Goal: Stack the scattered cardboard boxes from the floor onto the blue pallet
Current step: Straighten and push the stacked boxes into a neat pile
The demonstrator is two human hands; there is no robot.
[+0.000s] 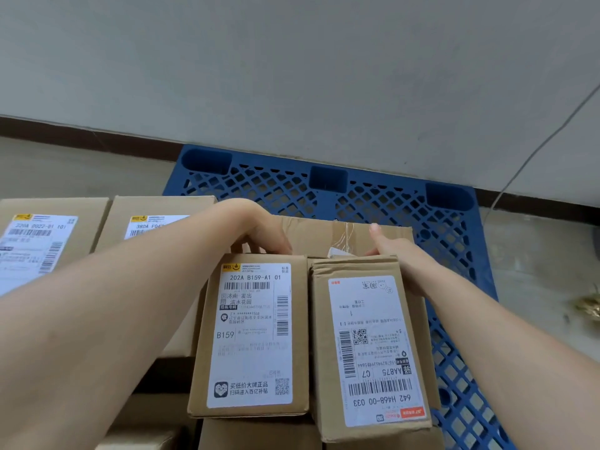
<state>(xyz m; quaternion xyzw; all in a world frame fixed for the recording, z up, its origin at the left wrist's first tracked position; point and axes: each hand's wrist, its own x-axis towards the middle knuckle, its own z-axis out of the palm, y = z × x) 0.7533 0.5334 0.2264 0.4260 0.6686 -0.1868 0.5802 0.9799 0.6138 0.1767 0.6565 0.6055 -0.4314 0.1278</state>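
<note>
Two small cardboard boxes lie side by side on top of a stack. The left box [250,339] carries a white label reading B159. The right box [370,349] has its label upside down. My left hand [259,232] grips the far end of the left box, fingers curled over its edge. My right hand [399,251] holds the far right corner of the right box, thumb raised. Under them lies a larger taped box [328,235]. The blue pallet [383,196] with a lattice top stretches behind and to the right.
Two more labelled cardboard boxes [42,238] [156,219] sit at the left, level with the stack. A grey wall with a dark skirting [81,138] runs behind the pallet. A thin cable [532,157] hangs at the right. A small golden object [589,305] lies on the floor.
</note>
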